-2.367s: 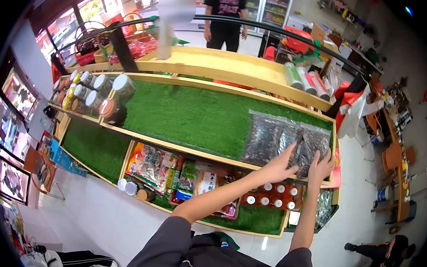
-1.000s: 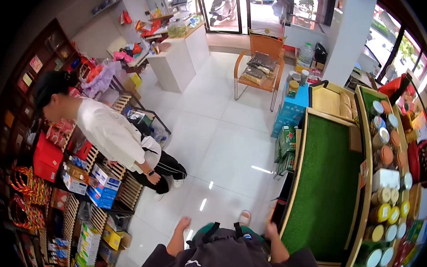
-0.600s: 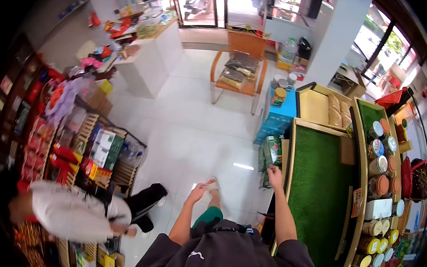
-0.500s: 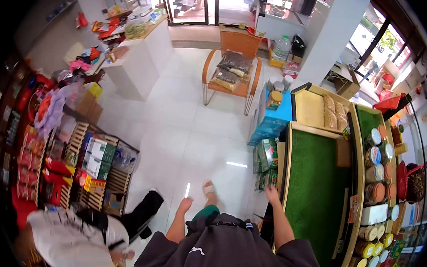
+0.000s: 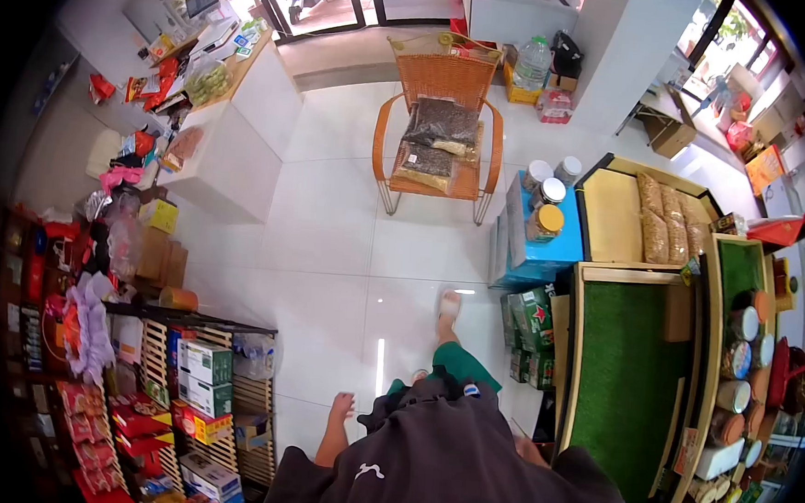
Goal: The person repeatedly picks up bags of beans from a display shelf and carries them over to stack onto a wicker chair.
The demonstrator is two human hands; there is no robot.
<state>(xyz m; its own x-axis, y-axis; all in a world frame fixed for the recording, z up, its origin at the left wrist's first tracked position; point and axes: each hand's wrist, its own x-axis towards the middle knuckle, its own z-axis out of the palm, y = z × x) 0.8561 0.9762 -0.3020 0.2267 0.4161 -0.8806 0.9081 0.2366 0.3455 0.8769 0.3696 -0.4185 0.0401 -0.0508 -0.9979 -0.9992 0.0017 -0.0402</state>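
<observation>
My left hand [image 5: 343,405] hangs beside my body above the white floor, holding nothing that I can see, its fingers loosely apart. Little of my right hand [image 5: 527,449] shows beside my dark shirt, near the wooden display bin [image 5: 573,354] lined with green matting. Its fingers are hidden. Ahead stands a wicker armchair [image 5: 443,77] with several clear bags of dark and pale dry goods [image 5: 443,123] on its seat. To the right, several jars [image 5: 544,223] with white and yellow lids stand on a blue box [image 5: 564,248].
Green cartons [image 5: 535,320] stack beside the bin. A slatted shelf [image 5: 251,394] with boxes is at left, and a white counter [image 5: 234,149] stands beyond it. Rows of lidded jars [image 5: 735,396] line the right. Tiled floor [image 5: 330,229] runs between them toward the chair.
I have moved forward, so the chair and blue box look nearer. My right hand has swung back toward my body. The person at lower left has left the view.
</observation>
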